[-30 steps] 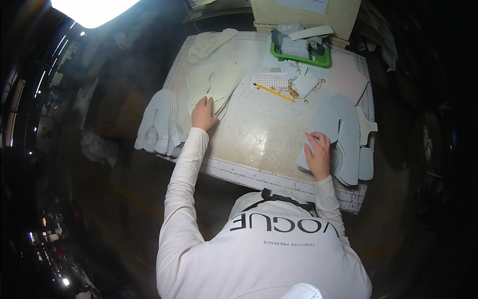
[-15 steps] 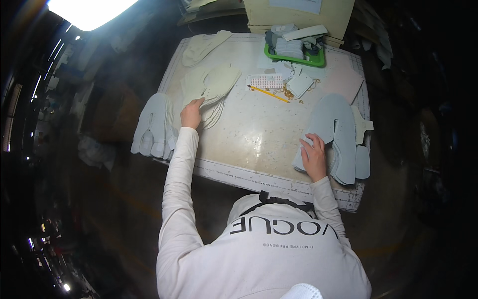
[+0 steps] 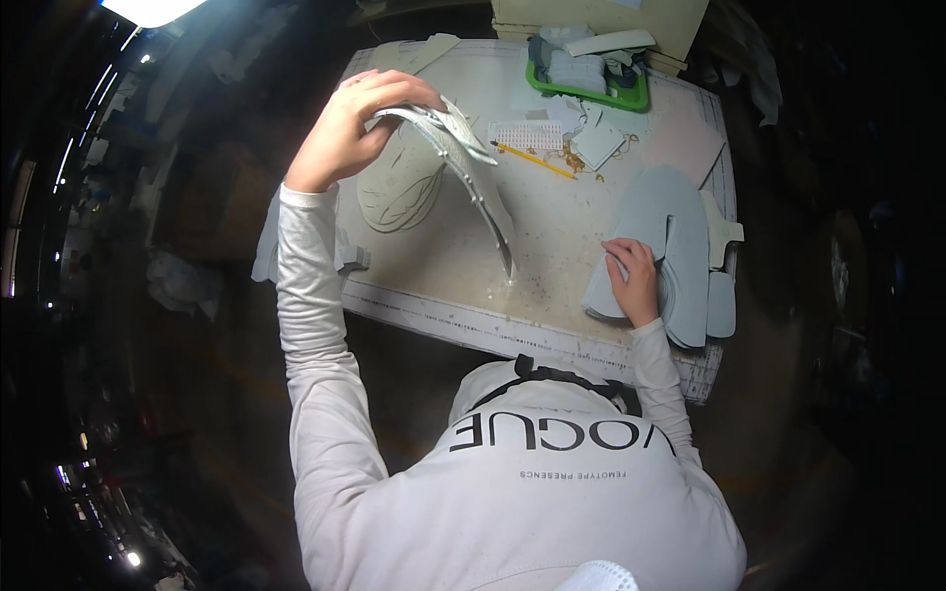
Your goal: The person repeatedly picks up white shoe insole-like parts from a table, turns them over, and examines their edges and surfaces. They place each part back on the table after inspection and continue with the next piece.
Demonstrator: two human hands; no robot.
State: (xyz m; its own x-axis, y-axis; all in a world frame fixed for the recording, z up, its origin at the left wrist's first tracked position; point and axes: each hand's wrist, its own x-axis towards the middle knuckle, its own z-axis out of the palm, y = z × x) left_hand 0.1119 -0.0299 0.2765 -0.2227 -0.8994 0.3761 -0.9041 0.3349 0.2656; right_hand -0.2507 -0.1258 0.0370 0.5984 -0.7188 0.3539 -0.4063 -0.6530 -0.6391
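Note:
My left hand [image 3: 350, 128] is raised above the work table [image 3: 552, 325] and grips a curved pale grey cut piece [image 3: 473, 172], which hangs down with its tip near the table surface. Under it lies a flat beige piece [image 3: 399, 192] with drawn outlines. My right hand [image 3: 633, 281] rests palm down on a stack of grey-blue cut pieces [image 3: 670, 251] at the table's right side, fingers spread on the top piece.
A green tray [image 3: 631, 98] with grey parts stands at the table's far edge, next to a yellow pencil [image 3: 537, 161], a small white perforated card [image 3: 525, 135] and paper scraps. More grey pieces [image 3: 266, 246] hang off the left edge. Dark surroundings all around.
My left hand has picked the curved grey piece off the left of the table and lifted it up. My right hand has stayed on the grey-blue stack.

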